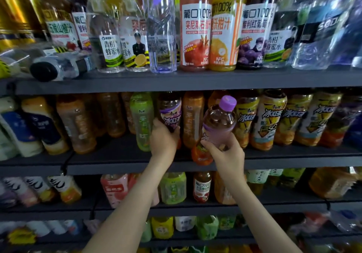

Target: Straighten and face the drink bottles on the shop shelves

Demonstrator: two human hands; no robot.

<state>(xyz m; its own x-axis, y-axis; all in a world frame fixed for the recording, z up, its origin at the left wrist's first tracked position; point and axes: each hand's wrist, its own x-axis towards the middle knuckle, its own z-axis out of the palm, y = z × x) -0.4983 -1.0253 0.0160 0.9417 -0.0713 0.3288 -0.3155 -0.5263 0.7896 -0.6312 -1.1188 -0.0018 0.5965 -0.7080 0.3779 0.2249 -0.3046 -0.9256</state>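
My right hand (225, 150) pinches a tilted purple-capped bottle (219, 123) while my left hand (163, 137) wraps its fingers round a dark purple-labelled tea bottle (170, 111) on the middle shelf (117, 164).

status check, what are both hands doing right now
Left hand grips purple-label bottle on shelf. Right hand holds purple-capped bottle, tilted. Orange bottle at shelf edge beneath it.

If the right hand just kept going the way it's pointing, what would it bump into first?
Probably the orange bottle in the row behind it: the right hand, holding a purple-capped bottle, points up and into that shelf. Depth is unclear; the held bottle might touch first.
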